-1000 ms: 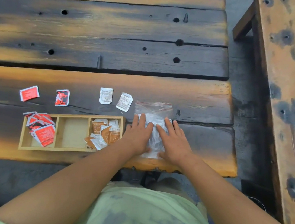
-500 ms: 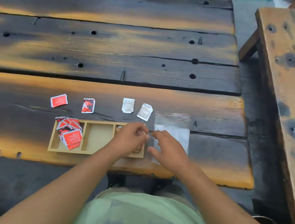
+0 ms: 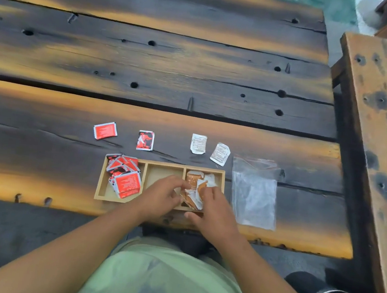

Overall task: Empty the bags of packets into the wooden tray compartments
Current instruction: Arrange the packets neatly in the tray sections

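- Three compartments in one wooden tray (image 3: 162, 165), lower centre: left has red packets (image 3: 125, 179), middle is bare, right has orange-white packets (image 3: 193, 179).
- Four loose packets lie above the tray: two red (image 3: 105, 130), two white (image 3: 198, 143).
- One clear bag (image 3: 253, 193) lies flat, just right of the tray.
- Two hands, left hand (image 3: 161, 198) and right hand (image 3: 214, 209), fingers curled among the orange-white packets; exact grip I cannot tell.

One head-worn view looks steeply down, close over the wooden table (image 3: 196, 74).

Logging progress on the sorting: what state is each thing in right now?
Wooden tray: left and right compartments filled, middle bare.
Plastic bag: flat on table, looks emptied.
Four loose packets: outside tray.
Left hand: fingering right-compartment packets.
Right hand: same.
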